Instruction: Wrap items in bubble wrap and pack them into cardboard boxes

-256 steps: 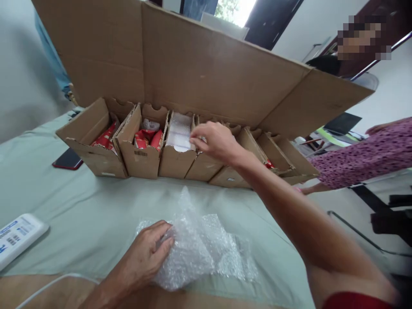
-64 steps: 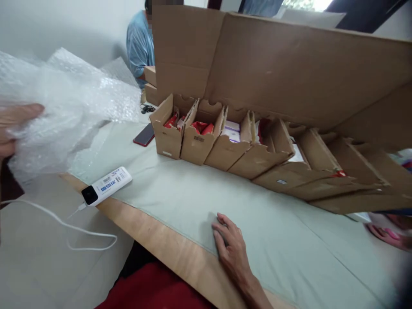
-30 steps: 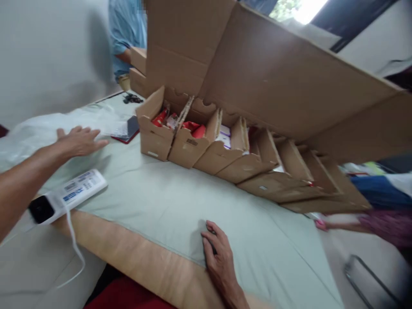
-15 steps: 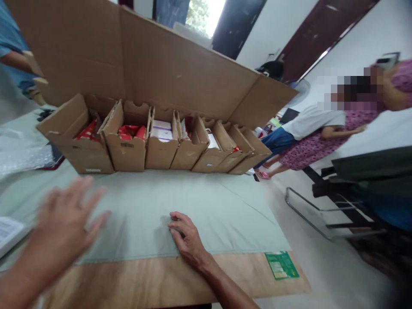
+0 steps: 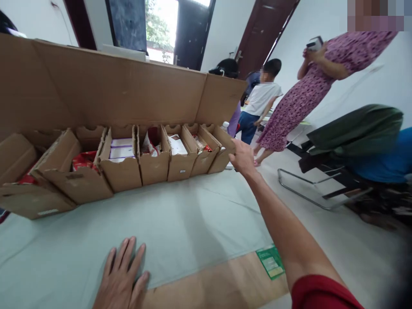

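Observation:
My left hand [image 5: 120, 277] lies flat on the pale green cloth [image 5: 161, 223], fingers spread, holding nothing. With the arm stretched forward, my right hand [image 5: 243, 158] is at the right end of a row of open cardboard boxes. Its fingers are curled against the front right edge of the last cardboard box [image 5: 222, 158], and the fingertips are partly hidden. Red packets [image 5: 85, 161] show inside one box towards the left. White boxes with purple edging [image 5: 122, 149] fill another. A white item [image 5: 177, 145] sits in a box farther right.
Behind the boxes stands a tall cardboard panel [image 5: 128, 90]. A green printed packet [image 5: 271, 262] lies at the table's wooden edge [image 5: 206, 283]. To the right are a metal-framed chair [image 5: 305, 195] with dark cloth over it, and a person in a pink patterned dress [image 5: 299, 96].
My right hand has reached forward from the cloth to the rightmost box. The left hand has come down flat on the cloth. The view has turned, bringing the boxes leftward.

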Tool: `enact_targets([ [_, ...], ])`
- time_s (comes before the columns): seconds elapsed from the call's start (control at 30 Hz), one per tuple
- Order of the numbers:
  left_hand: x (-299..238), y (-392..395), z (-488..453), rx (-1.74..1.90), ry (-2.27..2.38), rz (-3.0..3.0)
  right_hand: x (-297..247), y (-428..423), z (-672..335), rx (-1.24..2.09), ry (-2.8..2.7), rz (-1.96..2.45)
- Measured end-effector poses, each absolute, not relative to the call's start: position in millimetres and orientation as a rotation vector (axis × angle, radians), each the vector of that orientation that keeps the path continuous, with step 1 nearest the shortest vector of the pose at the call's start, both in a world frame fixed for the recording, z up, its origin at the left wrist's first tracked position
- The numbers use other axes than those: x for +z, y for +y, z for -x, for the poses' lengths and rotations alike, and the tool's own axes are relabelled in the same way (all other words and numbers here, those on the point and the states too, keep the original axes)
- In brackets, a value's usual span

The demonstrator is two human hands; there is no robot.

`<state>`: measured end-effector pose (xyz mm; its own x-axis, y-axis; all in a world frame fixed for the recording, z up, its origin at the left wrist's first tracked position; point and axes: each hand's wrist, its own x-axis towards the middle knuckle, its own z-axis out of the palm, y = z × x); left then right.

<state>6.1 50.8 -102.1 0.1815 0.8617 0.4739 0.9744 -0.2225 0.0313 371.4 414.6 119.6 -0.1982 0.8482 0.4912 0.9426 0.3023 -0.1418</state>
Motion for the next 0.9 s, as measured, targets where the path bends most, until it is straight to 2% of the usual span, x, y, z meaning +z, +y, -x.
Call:
enact_targets([
  [0.17, -104, 53, 0, -0.507, -1.701, 2.198, 119, 453, -385, -0.13, -2.316, 1.564],
  [0.37, -102, 52, 3, -0.451, -1.703, 2.209, 118, 437, -404, -0.1, -2.465, 1.445],
  [0.57, -101, 53, -1, -0.533, -1.669, 2.187, 126, 354, -421, -0.178, -2.489, 1.421],
  [0.77, -100, 51, -5, -0.53, -1.877, 2.216, 141, 254, -396, -0.481, -2.746, 1.37],
  [0.9, -95, 48, -11, -0.616, -1.989, 2.216, 153, 213, -354, -0.405, -2.855, 1.303],
])
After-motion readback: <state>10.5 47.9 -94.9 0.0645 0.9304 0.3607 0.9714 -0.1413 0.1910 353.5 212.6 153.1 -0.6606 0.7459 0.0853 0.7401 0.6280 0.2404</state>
